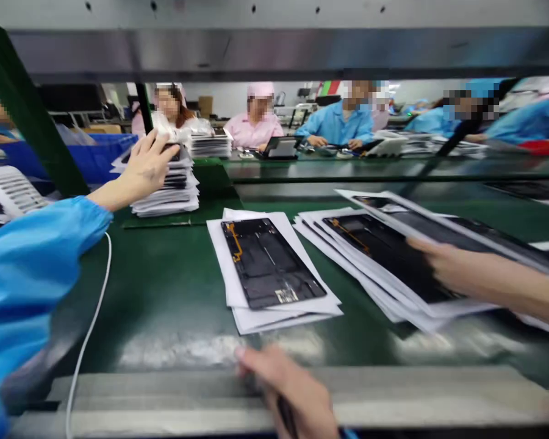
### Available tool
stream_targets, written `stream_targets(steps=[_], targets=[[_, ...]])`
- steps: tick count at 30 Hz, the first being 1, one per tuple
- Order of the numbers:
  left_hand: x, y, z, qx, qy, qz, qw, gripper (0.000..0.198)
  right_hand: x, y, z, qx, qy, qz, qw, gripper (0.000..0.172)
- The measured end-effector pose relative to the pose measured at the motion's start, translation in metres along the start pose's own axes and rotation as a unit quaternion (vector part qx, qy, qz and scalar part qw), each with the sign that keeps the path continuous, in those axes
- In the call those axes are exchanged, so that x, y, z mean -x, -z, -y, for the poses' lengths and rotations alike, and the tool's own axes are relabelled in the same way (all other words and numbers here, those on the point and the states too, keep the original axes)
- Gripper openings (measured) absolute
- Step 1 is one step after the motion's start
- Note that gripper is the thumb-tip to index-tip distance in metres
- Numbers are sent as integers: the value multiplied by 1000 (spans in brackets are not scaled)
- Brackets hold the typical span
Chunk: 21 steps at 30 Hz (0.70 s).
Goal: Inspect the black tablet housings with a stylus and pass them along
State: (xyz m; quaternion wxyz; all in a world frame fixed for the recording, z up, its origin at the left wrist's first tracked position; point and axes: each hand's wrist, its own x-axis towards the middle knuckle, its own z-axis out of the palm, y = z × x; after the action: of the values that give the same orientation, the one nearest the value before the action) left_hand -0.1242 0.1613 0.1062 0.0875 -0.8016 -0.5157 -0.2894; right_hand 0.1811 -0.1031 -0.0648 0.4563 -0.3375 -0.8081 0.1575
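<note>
One black panel (274, 262) is laid centrally on the tabletop (165, 299) over paper (244, 322), presumably against scratches; one stack (167, 200) at ten o'clock, topped by the half-spread left hand (149, 161), its hold unclear; one dark tool (286, 416), enclosed by the curled right hand (297, 390) at six o'clock.

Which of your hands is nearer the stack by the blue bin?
Left. The left hand is at the top of the tall stack; the right hand is away, by the near metal edge.
</note>
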Motion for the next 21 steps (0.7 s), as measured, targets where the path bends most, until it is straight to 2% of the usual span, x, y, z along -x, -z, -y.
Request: stream_targets(steps=[1,2,4,6,9,12,15,18,21], targets=[[19,-2,-14,-7,-51,17,999,44,-7,14,-6,25,-1,-16,1000,49],[40,-4,-28,-62,-137,43,988,45,-16,27,-14,74,-1,-16,997,53],[79,-8,-57,-126,-249,50,959,44,-36,50,-33,189,9,15,982,50],[112,-18,-81,-147,-341,31,928,39,-53,64,-52,254,15,102,962,44],[146,-44,-107,-124,-437,8,891,22,-67,67,-67,262,24,178,948,39],[161,-73,-119,-111,-472,7,875,15,-68,60,-67,268,37,210,940,31],[165,-93,-122,-116,-462,-4,879,19,-67,52,-61,277,40,217,935,28],[163,-100,-120,-114,-455,-15,883,23,-69,44,-57,283,33,203,937,29],[164,-99,-116,-101,-456,-11,884,25,-75,34,-57,279,28,194,940,30]])
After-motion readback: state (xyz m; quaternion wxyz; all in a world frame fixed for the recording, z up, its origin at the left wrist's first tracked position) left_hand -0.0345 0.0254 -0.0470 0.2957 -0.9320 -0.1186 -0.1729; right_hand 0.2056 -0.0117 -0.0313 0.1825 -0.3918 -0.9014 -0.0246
